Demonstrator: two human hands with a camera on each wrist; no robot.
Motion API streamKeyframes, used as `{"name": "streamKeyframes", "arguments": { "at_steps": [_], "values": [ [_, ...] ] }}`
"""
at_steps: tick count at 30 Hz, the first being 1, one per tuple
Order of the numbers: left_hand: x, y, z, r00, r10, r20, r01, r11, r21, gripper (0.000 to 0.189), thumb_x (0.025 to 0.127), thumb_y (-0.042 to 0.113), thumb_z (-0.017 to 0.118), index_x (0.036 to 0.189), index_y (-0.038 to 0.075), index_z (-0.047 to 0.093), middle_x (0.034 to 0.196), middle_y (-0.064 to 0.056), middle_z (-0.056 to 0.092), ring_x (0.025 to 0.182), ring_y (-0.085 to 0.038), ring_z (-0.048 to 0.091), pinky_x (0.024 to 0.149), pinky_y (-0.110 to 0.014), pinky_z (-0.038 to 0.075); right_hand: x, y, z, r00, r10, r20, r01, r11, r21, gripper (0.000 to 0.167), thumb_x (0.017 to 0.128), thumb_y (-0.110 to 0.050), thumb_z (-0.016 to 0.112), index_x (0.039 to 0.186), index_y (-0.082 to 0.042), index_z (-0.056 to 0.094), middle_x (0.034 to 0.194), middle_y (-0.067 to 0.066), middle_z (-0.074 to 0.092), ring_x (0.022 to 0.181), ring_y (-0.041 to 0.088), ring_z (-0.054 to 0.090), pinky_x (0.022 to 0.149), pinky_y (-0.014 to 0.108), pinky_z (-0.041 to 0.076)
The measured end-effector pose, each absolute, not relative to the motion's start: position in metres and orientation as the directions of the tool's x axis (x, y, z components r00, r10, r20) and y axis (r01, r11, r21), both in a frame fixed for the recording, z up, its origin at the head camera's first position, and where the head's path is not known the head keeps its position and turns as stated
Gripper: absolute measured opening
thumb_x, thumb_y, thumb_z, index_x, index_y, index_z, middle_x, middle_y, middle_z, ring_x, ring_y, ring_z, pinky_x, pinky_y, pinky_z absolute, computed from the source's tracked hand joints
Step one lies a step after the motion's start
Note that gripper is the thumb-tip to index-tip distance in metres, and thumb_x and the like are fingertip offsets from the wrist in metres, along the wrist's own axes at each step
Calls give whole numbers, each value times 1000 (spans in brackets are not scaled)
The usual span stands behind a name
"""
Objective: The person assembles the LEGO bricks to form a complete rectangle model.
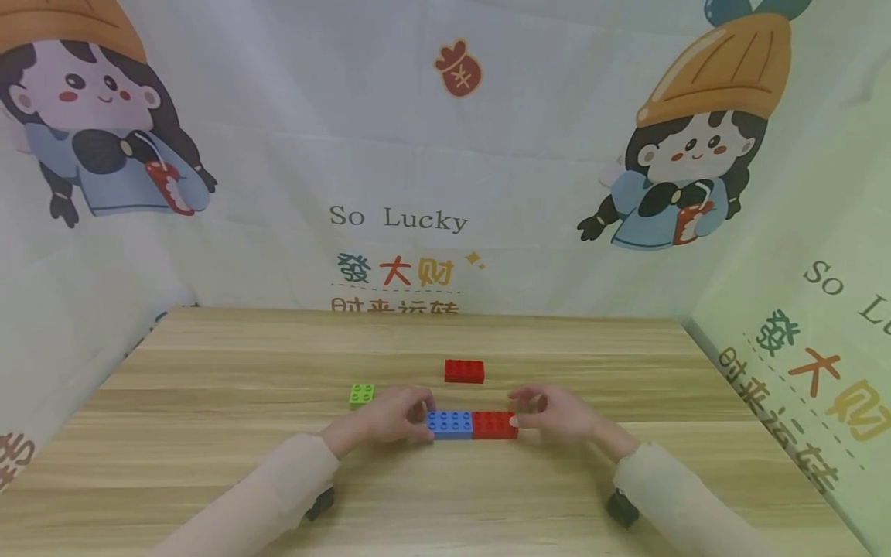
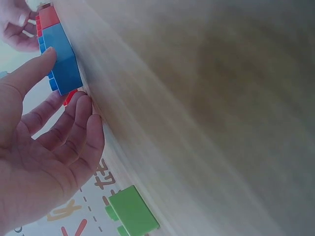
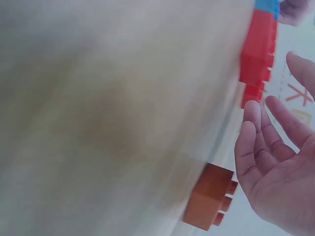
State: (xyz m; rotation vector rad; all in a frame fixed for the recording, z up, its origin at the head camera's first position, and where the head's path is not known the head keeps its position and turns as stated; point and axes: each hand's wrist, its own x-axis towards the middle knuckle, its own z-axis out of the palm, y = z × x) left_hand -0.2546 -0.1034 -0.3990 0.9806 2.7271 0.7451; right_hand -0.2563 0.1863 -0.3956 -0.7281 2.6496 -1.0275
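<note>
Cartoon-printed fabric (image 1: 390, 155) hangs around a wooden table (image 1: 459, 495). Left hand (image 1: 397, 414) fingers curve loosely, thumb over a blue brick (image 1: 448, 425); I cannot tell whether they pinch it. Right hand (image 1: 560, 414) fingers are parted beside a red brick (image 1: 494, 425), end-to-end with the blue. Behind lies another red brick (image 1: 464, 371); an orange-brown brick (image 3: 206, 199) sits near the right hand, a small green brick (image 1: 362, 394) by the left.
</note>
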Motion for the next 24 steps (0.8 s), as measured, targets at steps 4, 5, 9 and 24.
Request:
{"name": "streamKeyframes", "arguments": {
  "at_steps": [4,5,9,24],
  "values": [
    [-255,-103,-400,-774,632,25,556,660,505,31,73,27,71,95,12,56,82,4,54,77,-12,51,69,-29,42,-265,184,-392,-864,-502,26,-368,597,-713,44,79,-27,65,114,-3,55,103,10,57,82,19,54,63,31,46],
    [-255,-103,-400,-772,635,26,558,658,505,31,73,27,71,95,12,56,82,4,54,77,-12,51,69,-29,42,-268,183,-391,-867,-496,39,-369,589,-719,44,79,-27,65,114,-2,55,103,11,57,82,19,54,63,31,46],
    [-255,-103,-400,-774,633,21,555,661,506,31,73,28,71,96,12,55,82,5,54,77,-12,51,69,-28,42,-278,179,-392,-890,-451,67,-353,588,-728,43,79,-27,66,114,-4,56,103,10,57,83,18,54,67,31,45],
    [-255,-103,-399,-784,621,3,533,671,516,31,73,27,71,96,13,55,83,4,55,78,-12,51,69,-29,42,-308,159,-389,-918,-394,41,-288,593,-752,42,80,-20,65,117,-4,53,107,13,55,83,21,53,72,33,45]
  ]
}}
